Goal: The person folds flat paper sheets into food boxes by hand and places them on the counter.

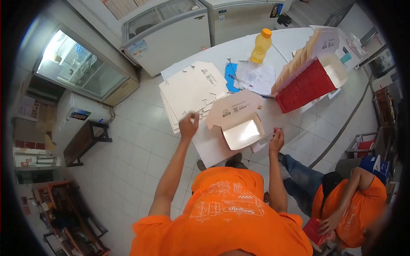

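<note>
An open cardboard box (242,133) stands at the near edge of the white table, its printed lid (232,110) tilted back away from me. Left of it, my left hand (188,125) hovers over the near edge of a stack of flat cardboard box blanks (192,87), fingers curled closed. On the box's other side, my right hand (277,138) is raised a little way off the box, its fingers bent together. Nothing shows in either hand, and neither touches the box.
Nested red cartons (305,87) stand at the table's right, beside a yellow-capped bottle (261,46). Papers (256,77), a pen (240,80) and a blue pad (231,77) lie behind the box. A co-worker (350,205) in orange holds a red item at right. Freezers (171,47) line the back.
</note>
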A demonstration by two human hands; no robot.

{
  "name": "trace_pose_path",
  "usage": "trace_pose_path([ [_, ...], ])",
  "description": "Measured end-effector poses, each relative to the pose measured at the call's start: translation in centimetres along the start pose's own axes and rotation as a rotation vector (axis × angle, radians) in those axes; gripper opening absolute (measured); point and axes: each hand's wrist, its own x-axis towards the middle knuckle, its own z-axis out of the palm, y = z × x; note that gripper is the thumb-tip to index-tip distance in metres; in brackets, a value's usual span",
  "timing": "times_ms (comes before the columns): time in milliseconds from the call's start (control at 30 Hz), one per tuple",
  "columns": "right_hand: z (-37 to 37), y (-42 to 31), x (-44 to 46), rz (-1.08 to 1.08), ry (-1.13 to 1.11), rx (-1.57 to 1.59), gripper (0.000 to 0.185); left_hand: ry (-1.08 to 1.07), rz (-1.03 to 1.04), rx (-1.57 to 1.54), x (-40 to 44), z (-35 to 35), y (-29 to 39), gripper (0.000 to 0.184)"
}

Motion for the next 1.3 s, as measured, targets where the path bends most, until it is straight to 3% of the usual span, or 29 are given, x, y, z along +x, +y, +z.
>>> trace_pose_path([
  [33, 0.0, 1.0, -0.7, -0.003, -0.023, -0.041, 0.032, -0.076, 0.088, 0.078, 2.3, 0.7, -1.0, 0.036],
  [67, -0.2, 1.8, -1.2, -0.009, -0.042, -0.082, 0.032, -0.146, 0.184, 0.227, 4.1, 1.2, -1.5, 0.053],
  [133, -0.6, 2.0, -2.7, 0.013, -0.089, -0.017, 0.033, -0.457, 0.072, 0.476, 6.2, 2.0, -2.7, 0.064],
  [233, -1.9, 2.7, -4.5, 0.045, -0.118, 0.019, 0.032, -0.584, 0.123, 0.455, 8.2, 3.5, -5.8, 0.057],
  [333, -3.4, 3.5, -6.5, 0.146, -0.106, 0.072, 0.033, -0.922, 0.192, 0.606, 10.2, 5.2, -6.4, 0.046],
  [433, -4.4, 4.2, -8.1, 0.214, -0.081, 0.113, 0.032, -0.609, 0.256, 0.48, 11.3, 4.0, -4.9, 0.036],
  [533, -5.1, 4.9, -8.7, 0.246, -0.1, 0.086, 0.03, -0.556, 0.047, 0.454, 13.6, 1.2, -0.3, 0.034],
  [567, -5.3, 4.9, -8.7, 0.236, -0.111, 0.048, 0.029, -0.475, 0.104, 0.482, 14.0, 0.6, 0.4, 0.035],
  [700, -5.4, 3.9, -8.4, 0.223, -0.127, 0.028, 0.025, -0.672, 0.037, 0.12, 17.5, -1.5, 0.3, 0.029],
  [800, -4.9, 3.6, -7.2, 0.023, -0.033, -0.059, 0.021, -0.403, 0.21, 0.103, 19.5, -3.1, -0.5, 0.028],
  [900, -4.9, -5.7, -7.2, -0.024, -0.006, 0.026, 0.015, -0.012, 0.208, 0.202, 19.0, -9.6, 5.3, 0.028],
  [933, -4.5, -8.5, -7.2, -0.13, -0.036, 0.07, 0.013, 0.117, 0.24, 0.244, 18.9, -11.7, 6.5, 0.027],
  [1033, -2.3, -16.2, -8.0, -0.365, -0.176, 0.188, 0.011, 0.197, 0.032, -0.073, 16.3, -16.4, 11.1, 0.024],
  [1200, 4.4, -24.1, -10.2, -0.491, -0.661, 0.305, 0.029, 0.306, 0.0, -0.293, 11.7, -16.0, 11.2, 0.022],
  [1267, 8.0, -25.3, -10.9, -0.729, -0.687, 0.28, 0.053, 0.267, -0.106, -0.442, 9.7, -16.2, 12.0, 0.02],
  [1300, 9.9, -25.9, -11.3, -0.697, -0.741, 0.316, 0.069, 0.239, -0.149, -0.498, 8.3, -16.5, 13.9, 0.019],
])
